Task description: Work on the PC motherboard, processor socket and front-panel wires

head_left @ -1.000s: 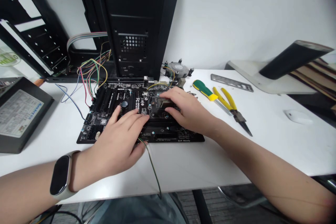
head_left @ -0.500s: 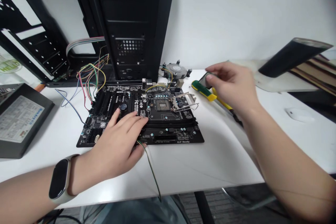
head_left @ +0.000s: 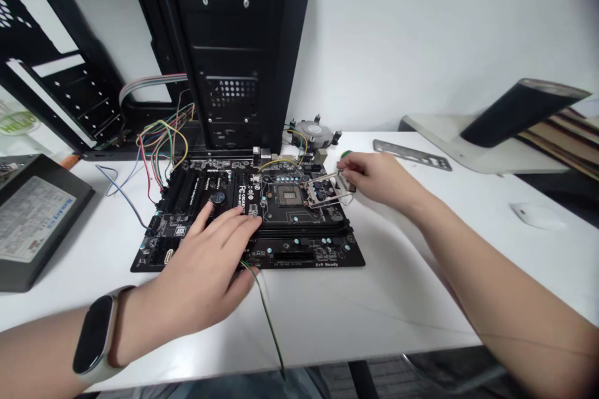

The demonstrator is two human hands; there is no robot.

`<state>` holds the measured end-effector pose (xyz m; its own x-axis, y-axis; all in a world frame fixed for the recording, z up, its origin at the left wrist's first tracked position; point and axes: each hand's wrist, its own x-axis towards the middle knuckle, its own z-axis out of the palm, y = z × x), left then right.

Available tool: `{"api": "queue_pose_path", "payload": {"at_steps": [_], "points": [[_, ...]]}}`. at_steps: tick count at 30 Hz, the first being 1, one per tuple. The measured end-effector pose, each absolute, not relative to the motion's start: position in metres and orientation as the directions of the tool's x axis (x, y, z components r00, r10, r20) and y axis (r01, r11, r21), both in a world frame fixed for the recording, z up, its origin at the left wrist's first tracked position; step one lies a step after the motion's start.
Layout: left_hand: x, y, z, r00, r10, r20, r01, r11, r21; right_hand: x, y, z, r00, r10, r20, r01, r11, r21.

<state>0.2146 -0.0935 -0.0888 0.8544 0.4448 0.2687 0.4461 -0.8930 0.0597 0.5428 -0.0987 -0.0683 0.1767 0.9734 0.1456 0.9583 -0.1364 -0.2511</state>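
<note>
A black Gigabyte motherboard (head_left: 299,243) lies flat on the white desk (head_left: 374,299). My left hand (head_left: 206,268) rests on it with fingers spread, beside a round capacitor (head_left: 218,197). A thin green wire (head_left: 266,318) runs out from under that hand. The bare CPU socket (head_left: 286,196) shows in the middle of the board, and its metal load plate (head_left: 322,190) stands raised to the right. My right hand (head_left: 374,181) is at the plate's right end, pinching a small dark piece (head_left: 350,182), possibly a socket cover. Its fingers hide most of that piece.
A black PC case (head_left: 229,43) stands behind the board with coloured wires (head_left: 159,137) beside it. A power supply (head_left: 32,224) lies at the left. A CPU cooler (head_left: 314,134), metal I/O shield (head_left: 412,154), green-handled screwdriver (head_left: 346,154) and white mouse (head_left: 538,216) are on the desk.
My right hand has moved down and left, from above the screwdriver to the raised load plate. My left hand stays on the board.
</note>
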Motion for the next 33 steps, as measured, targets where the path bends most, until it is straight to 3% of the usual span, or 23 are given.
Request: {"api": "queue_pose_path", "payload": {"at_steps": [8, 12, 16, 21, 25, 29, 33], "points": [[0.208, -0.094, -0.083, 0.802, 0.482, 0.353, 0.464, -0.875, 0.140, 0.549, -0.096, -0.072, 0.040, 0.977, 0.209, 0.984, -0.002, -0.179], [0.200, -0.088, -0.072, 0.779, 0.471, 0.414, 0.470, -0.876, 0.113, 0.547, -0.098, -0.069, -0.001, 0.983, 0.183, 0.983, 0.034, -0.181], [0.199, -0.071, -0.065, 0.679, 0.574, 0.457, 0.588, -0.799, 0.129, 0.544, -0.100, -0.068, -0.032, 0.992, 0.124, 0.988, 0.050, -0.145], [0.201, -0.050, -0.065, 0.625, 0.695, 0.355, 0.692, -0.704, 0.162, 0.552, -0.098, -0.074, -0.067, 0.984, 0.165, 0.987, 0.089, -0.133], [0.202, -0.041, -0.063, 0.626, 0.730, 0.273, 0.720, -0.676, 0.158, 0.552, -0.101, -0.067, -0.047, 0.928, 0.369, 0.984, 0.106, -0.140], [0.207, -0.031, -0.051, 0.598, 0.798, 0.075, 0.783, -0.602, 0.159, 0.525, -0.114, -0.046, 0.006, 0.780, 0.626, 0.976, 0.133, -0.175], [0.217, -0.019, -0.033, 0.592, 0.800, -0.101, 0.804, -0.577, 0.145, 0.481, -0.119, -0.028, -0.130, 0.673, 0.728, 0.927, 0.343, -0.151]]}}
